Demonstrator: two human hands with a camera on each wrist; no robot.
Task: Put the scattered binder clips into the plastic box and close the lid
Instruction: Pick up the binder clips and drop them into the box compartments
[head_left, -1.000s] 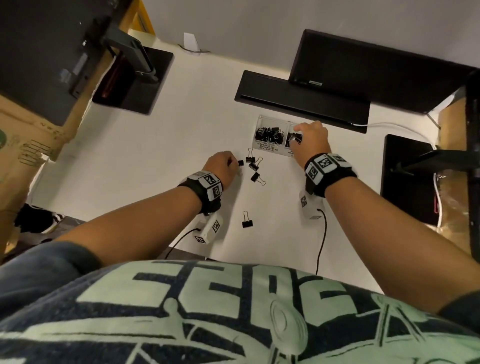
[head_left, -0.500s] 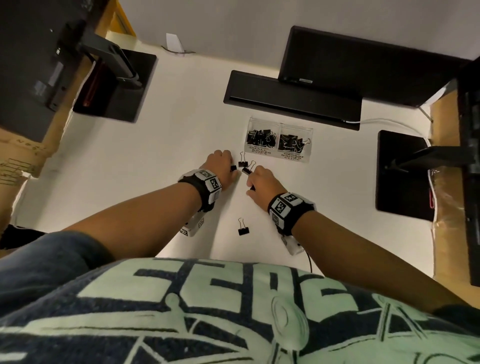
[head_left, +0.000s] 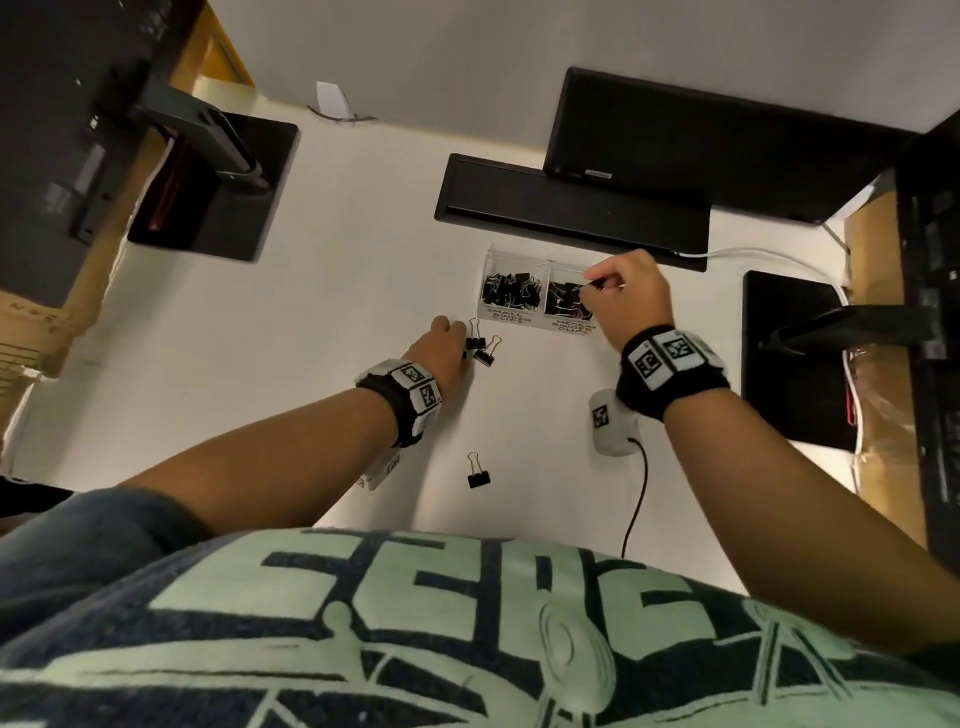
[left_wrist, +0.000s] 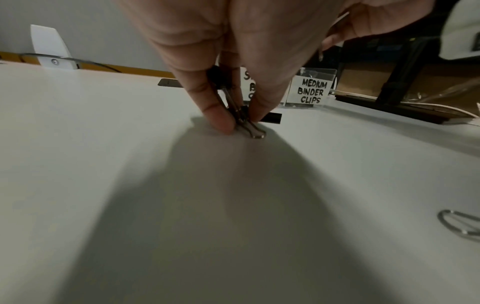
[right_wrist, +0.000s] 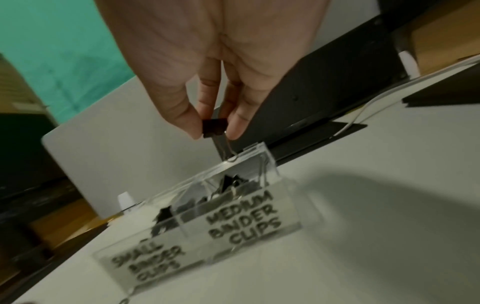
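- Right hand (head_left: 626, 296) hovers over the clear plastic box (head_left: 540, 325), above the compartment labelled "MEDIUM BINDER CLIPS". Thumb and fingertips (right_wrist: 237, 125) are closed on the black body of one binder clip (right_wrist: 214, 128); its wire handles hang down, tips at or just touching the box's far rim.
- Left hand (head_left: 441, 345) is down on the tabletop (head_left: 337, 322), on the near left side of the box. Thumb and forefinger are pinched on the wire handles of a second clip (left_wrist: 240, 115) whose loop end touches the tabletop. The palm may hide another clip; cannot tell.
- Loose clips left: two at the left hand's fingertips, one of them likely the pinched one, with the outer clip (head_left: 485, 353) nearer the box; a lone clip (head_left: 478, 475) lies well nearer the person than the box.
- Box: two compartments side by side, both holding heaps of black clips, the left one labelled "SMALL BINDER CLIPS". Top is open; no lid made out in any view.
- Handling, as a judgement: clips are light, rigid sprung steel with smooth painted bodies and free-swinging handles. The steadiest hold is across the flat sides of the body; a handle pinch also lifts but lets the clip dangle and swing. Handles could snag the box rim or tangle in the heap. The box looks light enough to slide if knocked.
- Step in hand: dropping the right-hand clip into the medium compartment. Lid closing not yet due.
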